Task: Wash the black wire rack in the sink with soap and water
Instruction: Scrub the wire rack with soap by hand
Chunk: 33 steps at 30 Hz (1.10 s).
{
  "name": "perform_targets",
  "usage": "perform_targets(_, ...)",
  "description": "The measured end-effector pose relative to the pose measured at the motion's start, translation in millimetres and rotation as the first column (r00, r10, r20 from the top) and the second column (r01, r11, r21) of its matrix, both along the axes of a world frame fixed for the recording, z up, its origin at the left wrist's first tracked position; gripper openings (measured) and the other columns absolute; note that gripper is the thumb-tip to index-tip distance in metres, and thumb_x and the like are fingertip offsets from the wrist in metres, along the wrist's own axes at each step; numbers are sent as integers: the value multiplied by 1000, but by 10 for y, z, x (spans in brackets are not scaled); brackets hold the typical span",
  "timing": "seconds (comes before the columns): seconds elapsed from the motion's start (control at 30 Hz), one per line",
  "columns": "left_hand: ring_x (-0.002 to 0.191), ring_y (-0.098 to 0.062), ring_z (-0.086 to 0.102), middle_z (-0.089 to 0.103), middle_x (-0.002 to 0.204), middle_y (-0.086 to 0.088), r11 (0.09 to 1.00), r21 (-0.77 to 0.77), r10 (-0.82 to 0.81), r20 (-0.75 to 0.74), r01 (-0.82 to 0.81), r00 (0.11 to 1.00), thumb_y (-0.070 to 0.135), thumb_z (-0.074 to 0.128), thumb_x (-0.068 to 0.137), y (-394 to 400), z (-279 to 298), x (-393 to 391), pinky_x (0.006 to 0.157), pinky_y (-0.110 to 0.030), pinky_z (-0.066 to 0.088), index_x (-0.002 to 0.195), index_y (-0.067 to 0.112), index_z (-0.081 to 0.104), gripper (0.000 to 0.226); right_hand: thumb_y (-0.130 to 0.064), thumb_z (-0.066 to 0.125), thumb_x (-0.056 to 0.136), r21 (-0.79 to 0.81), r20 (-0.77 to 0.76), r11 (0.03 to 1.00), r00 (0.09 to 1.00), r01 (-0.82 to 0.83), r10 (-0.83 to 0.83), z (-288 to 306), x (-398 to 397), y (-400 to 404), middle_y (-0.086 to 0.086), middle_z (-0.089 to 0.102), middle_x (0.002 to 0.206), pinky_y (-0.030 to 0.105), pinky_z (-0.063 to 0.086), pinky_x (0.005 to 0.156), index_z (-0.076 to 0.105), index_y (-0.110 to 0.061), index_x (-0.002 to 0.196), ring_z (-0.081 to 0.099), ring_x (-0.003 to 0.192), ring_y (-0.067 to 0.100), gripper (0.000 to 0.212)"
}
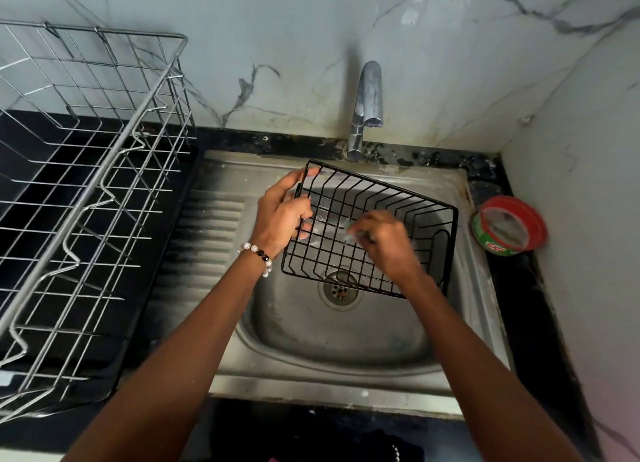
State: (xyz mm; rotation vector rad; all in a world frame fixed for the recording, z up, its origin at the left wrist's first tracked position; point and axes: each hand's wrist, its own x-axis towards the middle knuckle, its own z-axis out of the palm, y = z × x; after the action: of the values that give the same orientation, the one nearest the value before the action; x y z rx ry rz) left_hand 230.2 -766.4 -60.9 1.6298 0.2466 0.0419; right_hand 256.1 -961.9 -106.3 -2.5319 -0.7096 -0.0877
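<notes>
Here the left hand (282, 212) grips the left rim of the black wire rack (370, 233), held tilted above the sink (346, 350) basin, over the drain. The right hand (384, 243), blurred, curls its fingers around something pale inside the rack; I cannot tell what. With suds on the wires, the one-handed hold could slip and drop the rack. At the right, the red-rimmed tub (509, 226) reads "EXO".

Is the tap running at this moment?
Off, as far as visible: no stream falls from the faucet spout onto the black wire rack held over the sink.
</notes>
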Motion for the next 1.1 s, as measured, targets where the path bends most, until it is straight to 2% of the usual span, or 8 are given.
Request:
perform_targets(0.1, 67, -33, 51, 49, 87, -13, 1000, -26, 9, 2, -9, 1000, 4, 45, 73, 18, -4, -26, 62, -47, 45, 122, 33, 64, 61, 13, 62, 76, 4, -23, 898, 898, 439, -439, -76, 42, -123, 16, 66, 102, 36, 53, 81, 72, -6, 98, 60, 97, 31, 30)
perform_targets(0.2, 67, -32, 51, 50, 89, -13, 1000, -25, 10, 9, -9, 1000, 5, 44, 74, -4, -10, -24, 61, -47, 45, 121, 35, 65, 59, 14, 57, 76, 87, -97, 750, 755, 656, -649, -63, 15, 5, 19, 68, 103, 38, 54, 83, 72, -5, 100, 60, 104, 35, 34)
perform_targets(0.4, 61, -29, 54, 51, 78, -10, 999, 48, 21, 26, -22, 999, 15, 51, 64, -84, -67, 4, 56, -48, 51, 122, 40, 64, 64, 12, 66, 76, 135, 11, 963, 971, 235, -238, 125, -186, 671, 15, 67, 97, 32, 52, 74, 69, 0, 101, 62, 92, 31, 28)
perform_targets(0.53, 60, -27, 49, 49, 76, -9, 998, 54, 11, 22, -12, 1000, 14, 53, 65, -61, -88, -16, 55, -42, 48, 122, 38, 64, 64, 9, 70, 74, 56, 66, 992, 992, -109, 105, 58, -68, 451, 14, 67, 89, 36, 49, 73, 73, -2, 92, 60, 85, 30, 21)
perform_targets(0.67, 63, -31, 57, 55, 82, -5, 999, 37, 17, 15, -18, 1000, 8, 48, 71, -41, -107, -47, 59, -47, 50, 123, 36, 64, 62, 0, 66, 82, 36, 12, 968, 969, 247, -248, -37, 24, 0, 14, 69, 99, 35, 49, 80, 71, -7, 104, 58, 96, 28, 24)
perform_targets(0.83, 62, -30, 55, 54, 82, -5, 999, 27, 19, 20, -19, 1000, 8, 47, 70, -41, -93, -27, 59, -43, 48, 123, 35, 65, 62, 4, 58, 85, -94, -109, 778, 771, 621, -628, -69, 1, -219, 23, 67, 103, 39, 52, 80, 65, 1, 107, 62, 98, 38, 24)
perform_targets(0.93, 61, -29, 55, 55, 80, -4, 999, 28, 30, 33, -31, 999, 8, 48, 70, -54, -80, -25, 58, -42, 47, 122, 35, 65, 61, 2, 59, 86, -55, -193, 749, 729, 660, -656, -25, -67, -111, 22, 68, 102, 34, 52, 79, 65, 2, 104, 64, 96, 36, 19)
perform_targets(1.1, 61, -28, 57, 56, 78, -1, 997, 41, 70, 26, -71, 997, 11, 49, 68, -91, -89, -8, 57, -41, 50, 121, 37, 65, 60, 2, 62, 85, 38, -216, 866, 851, 498, -479, -18, -183, 329, 12, 65, 106, 29, 55, 82, 65, -7, 108, 65, 95, 25, 25)
